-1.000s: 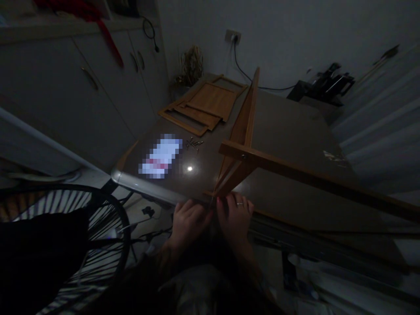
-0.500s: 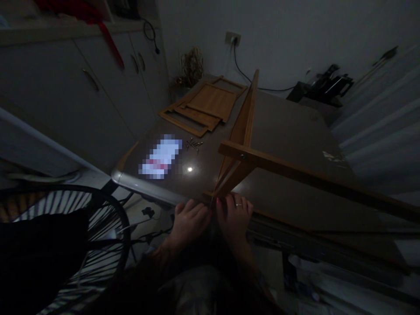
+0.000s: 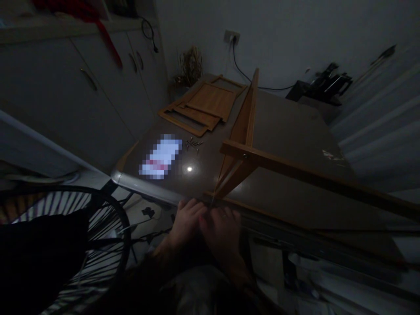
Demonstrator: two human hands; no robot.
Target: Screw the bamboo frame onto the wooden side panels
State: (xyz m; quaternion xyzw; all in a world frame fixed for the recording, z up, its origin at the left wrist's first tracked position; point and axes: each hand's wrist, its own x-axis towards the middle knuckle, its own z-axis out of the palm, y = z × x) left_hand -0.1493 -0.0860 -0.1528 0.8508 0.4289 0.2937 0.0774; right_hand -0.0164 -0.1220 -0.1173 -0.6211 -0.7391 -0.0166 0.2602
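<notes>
A wooden frame (image 3: 295,170) with slanted crosspieces stands on the table, its near end at the front edge. A thin metal shaft (image 3: 213,200) shows between that end and my hands; its handle is hidden. My left hand (image 3: 188,221) is closed beside the shaft, fingers curled, hiding what they hold. Against it lies my right hand (image 3: 225,229), also closed, with a ring on one finger and slightly blurred. Whatever is between its fingers cannot be made out. Several screws (image 3: 194,143) lie loose on the tabletop near a lit, blurred-out phone (image 3: 160,157).
Flat wooden panels (image 3: 210,103) are stacked at the back of the table (image 3: 288,118). To the left, a round black corded chair (image 3: 108,210) holds dark cloth. A black appliance (image 3: 331,85) sits at the back right. White cabinets (image 3: 98,105) line the left wall.
My right hand has shifted left and down from the frame's end, coming up against my left hand. The left hand, the wooden frame and the screws stay nearly in place.
</notes>
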